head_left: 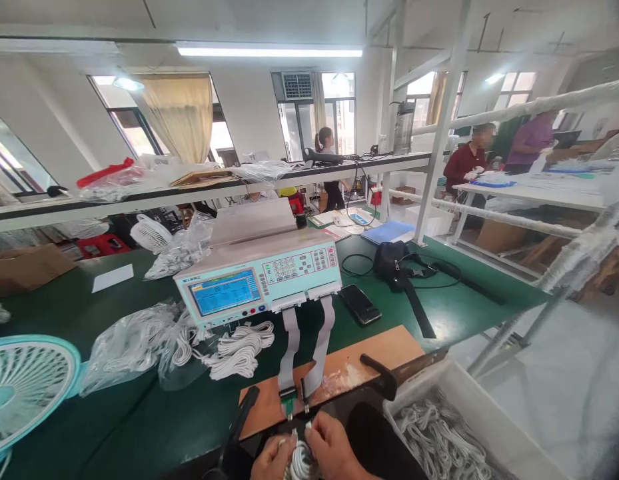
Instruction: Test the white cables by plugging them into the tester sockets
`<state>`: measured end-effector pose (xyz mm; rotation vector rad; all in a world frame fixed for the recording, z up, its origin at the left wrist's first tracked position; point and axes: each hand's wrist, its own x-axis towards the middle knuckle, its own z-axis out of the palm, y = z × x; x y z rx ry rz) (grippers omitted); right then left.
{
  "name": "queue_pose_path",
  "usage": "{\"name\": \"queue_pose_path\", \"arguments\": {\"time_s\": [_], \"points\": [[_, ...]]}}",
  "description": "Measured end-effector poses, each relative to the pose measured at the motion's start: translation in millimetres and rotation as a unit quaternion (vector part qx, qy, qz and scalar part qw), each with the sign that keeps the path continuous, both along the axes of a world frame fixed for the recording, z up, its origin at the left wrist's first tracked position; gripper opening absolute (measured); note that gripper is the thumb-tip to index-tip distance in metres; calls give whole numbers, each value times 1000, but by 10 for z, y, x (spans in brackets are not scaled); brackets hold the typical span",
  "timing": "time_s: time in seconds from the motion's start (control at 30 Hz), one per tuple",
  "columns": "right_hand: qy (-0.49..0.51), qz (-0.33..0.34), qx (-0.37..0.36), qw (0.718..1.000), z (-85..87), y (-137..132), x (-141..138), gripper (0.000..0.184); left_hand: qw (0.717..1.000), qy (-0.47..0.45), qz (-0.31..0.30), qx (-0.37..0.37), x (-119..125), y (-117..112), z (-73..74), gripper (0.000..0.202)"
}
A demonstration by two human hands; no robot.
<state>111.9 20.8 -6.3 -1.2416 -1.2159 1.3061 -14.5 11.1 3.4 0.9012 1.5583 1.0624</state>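
At the bottom of the view my left hand (273, 459) and my right hand (335, 443) are close together, each pinching a plug end of a coiled white cable (301, 459). The coil hangs between them, partly hidden by the fingers. Just beyond the fingertips, two small connectors sit on an orange-brown board (389, 350), one on a green circuit board (288, 405). Grey ribbon cables (291, 343) run from these to a cable tester (259, 273) with a lit blue screen. The plugs look apart from the connectors.
Bundled white cables (242, 350) and plastic bags (134, 340) lie left, beside a turquoise fan (24, 393). A phone (359, 305) and black pouch (392, 263) are right. A white bin (514, 427) holds coiled cables. Black clamps (382, 373) flank the board. People work in the background.
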Motion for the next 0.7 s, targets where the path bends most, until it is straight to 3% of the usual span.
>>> {"name": "queue_pose_path", "arguments": {"time_s": [0.07, 0.17, 0.27, 0.33, 0.4, 0.53, 0.6, 0.7], "points": [[-47, 16, 5, 999, 32, -89, 173, 24, 1000, -13, -16, 1, 58, -110, -19, 40], [-108, 64, -10, 992, 177, -219, 728, 20, 993, -106, -20, -55, 161, -309, 36, 44], [-335, 99, 4, 937, 331, -262, 1403, 17, 975, -194, 20, -104, 235, -422, 156, 44], [-436, 63, 42, 897, 384, -278, 1664, 6, 968, -225, 34, -108, 276, -434, 225, 40], [-424, 83, 55, 900, 397, -339, 1667, 17, 964, -248, 27, -94, 337, -434, 277, 35], [-185, 208, 8, 960, 362, -509, 1163, 38, 967, -247, 10, -56, 506, -472, 362, 34], [-125, 227, 31, 965, 355, -534, 926, 41, 973, -228, 9, -42, 564, -508, 403, 36], [-120, 229, 66, 964, 371, -503, 787, 33, 977, -211, 6, -33, 563, -557, 455, 38]]}}
